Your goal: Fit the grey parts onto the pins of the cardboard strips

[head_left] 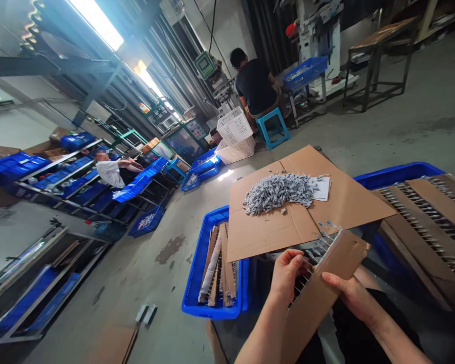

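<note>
My right hand (347,294) grips a long cardboard strip (322,285), thumb on its face, above my lap. Small grey metal parts (325,241) on thin pins stick out in a row along the strip's far edge. At that edge, the fingertips of my left hand (290,273) are pinched together among the pins; what lies between them is too small to make out. Just beyond, a heap of small grey parts (280,193) lies on a flat cardboard sheet (246,233), beside a white paper (321,189).
To the left, a blue crate (191,298) holds several cardboard strips. A larger blue crate (402,172) at right bears strips lined with parts. Farther off, one person (256,86) sits on a blue stool (273,129); another person (108,172) stands by shelves.
</note>
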`<state>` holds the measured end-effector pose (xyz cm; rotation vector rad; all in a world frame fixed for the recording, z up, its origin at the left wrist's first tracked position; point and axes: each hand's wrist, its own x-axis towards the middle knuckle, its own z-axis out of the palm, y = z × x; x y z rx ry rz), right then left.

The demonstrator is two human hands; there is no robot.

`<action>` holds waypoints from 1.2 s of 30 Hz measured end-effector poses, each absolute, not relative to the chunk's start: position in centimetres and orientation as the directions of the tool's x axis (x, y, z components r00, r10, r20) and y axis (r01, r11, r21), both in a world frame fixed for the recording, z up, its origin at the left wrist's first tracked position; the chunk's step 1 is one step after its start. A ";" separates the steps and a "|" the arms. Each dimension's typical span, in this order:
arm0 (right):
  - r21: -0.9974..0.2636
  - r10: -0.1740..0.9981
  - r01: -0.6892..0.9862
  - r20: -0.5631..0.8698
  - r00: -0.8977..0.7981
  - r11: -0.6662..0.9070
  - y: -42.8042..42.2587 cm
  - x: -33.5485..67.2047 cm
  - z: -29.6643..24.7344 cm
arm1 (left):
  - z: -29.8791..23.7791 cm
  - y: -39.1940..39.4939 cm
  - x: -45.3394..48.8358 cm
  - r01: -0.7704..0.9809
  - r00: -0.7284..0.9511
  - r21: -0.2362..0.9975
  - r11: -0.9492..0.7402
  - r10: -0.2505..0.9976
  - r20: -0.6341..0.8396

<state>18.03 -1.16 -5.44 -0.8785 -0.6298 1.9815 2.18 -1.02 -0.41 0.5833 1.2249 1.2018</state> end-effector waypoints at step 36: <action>-0.681 0.855 -0.551 -0.229 -0.465 -0.482 -0.8 17.2 -7.3 | -0.2 4.0 0.6 0.088 -0.067 0.947 0.308 0.951 -0.302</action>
